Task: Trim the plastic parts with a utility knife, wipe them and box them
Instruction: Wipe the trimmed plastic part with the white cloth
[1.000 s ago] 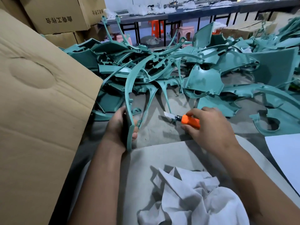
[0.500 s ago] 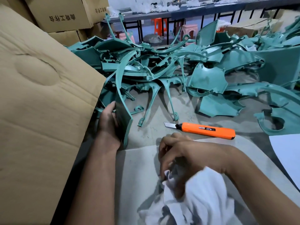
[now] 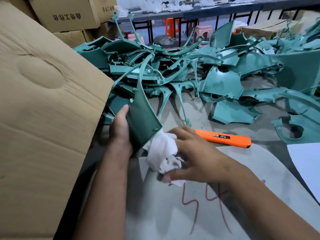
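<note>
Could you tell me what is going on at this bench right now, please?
A person is cleaning a teal plastic part. The left hand holds it upright by its edge, and the right hand holds a white cloth against its lower end. The orange utility knife lies on the table, in nobody's grip. More teal parts are piled behind, beside a cardboard box.

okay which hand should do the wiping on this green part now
The right hand: it already grips the white cloth against the lower end of the green part, while the left hand holds that part steady.
</note>
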Action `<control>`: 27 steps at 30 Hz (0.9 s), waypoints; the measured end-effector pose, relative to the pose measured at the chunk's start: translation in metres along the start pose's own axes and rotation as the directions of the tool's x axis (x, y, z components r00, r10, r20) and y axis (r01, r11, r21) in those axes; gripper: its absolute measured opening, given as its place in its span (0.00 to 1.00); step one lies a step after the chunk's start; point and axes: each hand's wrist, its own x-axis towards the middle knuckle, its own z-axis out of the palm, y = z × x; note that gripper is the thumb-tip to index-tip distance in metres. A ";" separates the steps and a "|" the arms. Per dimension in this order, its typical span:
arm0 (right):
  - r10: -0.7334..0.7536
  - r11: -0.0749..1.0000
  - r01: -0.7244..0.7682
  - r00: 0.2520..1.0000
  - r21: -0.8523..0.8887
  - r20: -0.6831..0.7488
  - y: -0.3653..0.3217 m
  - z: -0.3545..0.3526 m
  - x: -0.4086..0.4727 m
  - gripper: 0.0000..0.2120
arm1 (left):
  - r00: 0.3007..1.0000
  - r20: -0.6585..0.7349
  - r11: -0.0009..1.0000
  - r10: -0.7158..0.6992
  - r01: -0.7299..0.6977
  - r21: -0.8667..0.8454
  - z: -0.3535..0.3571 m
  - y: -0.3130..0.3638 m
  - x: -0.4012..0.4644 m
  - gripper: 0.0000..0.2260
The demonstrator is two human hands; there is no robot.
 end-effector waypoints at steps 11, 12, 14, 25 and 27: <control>0.717 0.054 0.151 0.682 0.987 -0.144 0.000 -0.008 0.010 0.09 | 0.626 -0.160 0.578 0.763 -0.549 0.604 0.016 -0.004 -0.014 0.24; 0.654 0.024 0.127 0.748 0.992 -0.112 -0.006 -0.005 0.010 0.07 | 0.605 -0.166 0.552 0.779 -0.534 0.641 0.023 -0.006 -0.019 0.23; 0.527 0.229 0.044 0.834 0.973 -0.161 -0.019 0.010 0.010 0.05 | 0.587 -0.151 0.503 0.796 -0.502 0.704 0.037 -0.013 -0.027 0.23; 0.237 0.842 0.109 0.804 0.529 -0.545 -0.006 -0.002 0.004 0.12 | 0.643 0.095 0.350 0.760 -0.528 0.774 0.042 -0.001 -0.030 0.23; 0.219 0.877 0.076 0.816 0.475 -0.535 -0.001 -0.007 0.005 0.11 | 0.666 0.118 0.356 0.737 -0.530 0.769 0.040 -0.002 -0.027 0.24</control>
